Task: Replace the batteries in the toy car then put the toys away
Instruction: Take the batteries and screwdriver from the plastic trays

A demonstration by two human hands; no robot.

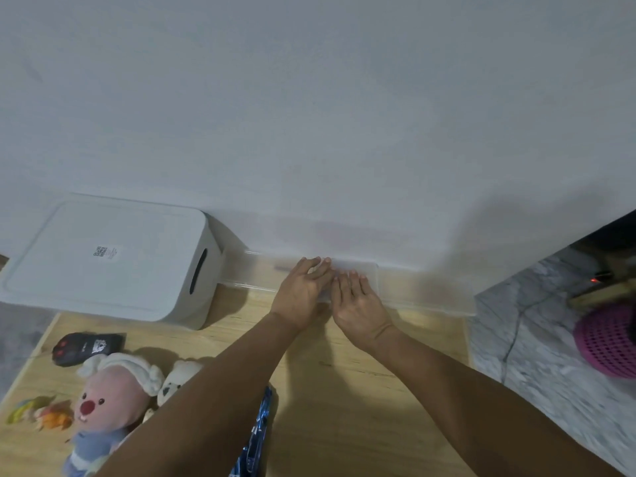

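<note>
Side by side, the left hand (303, 290) and right hand (358, 301) lie flat, fingers (318, 266) spread and gripping nothing, on a clear, smooth plastic lid (426, 294) against the white wall. Beside it stands a rounded white plastic bin (110, 256). On the pale wooden surface (344, 390) lie a glossy black toy car (87, 347) and a soft pink plush doll (103, 407).

- Two bare forearms enter from the bottom edge, with no sleeve showing on either.
- The left hand (303, 294) wears no glove, ring or band.
- The right hand (358, 304) is likewise bare, its wrist creased, without watch or bracelet.
- Fingernails on both hands look short and unpainted.
</note>
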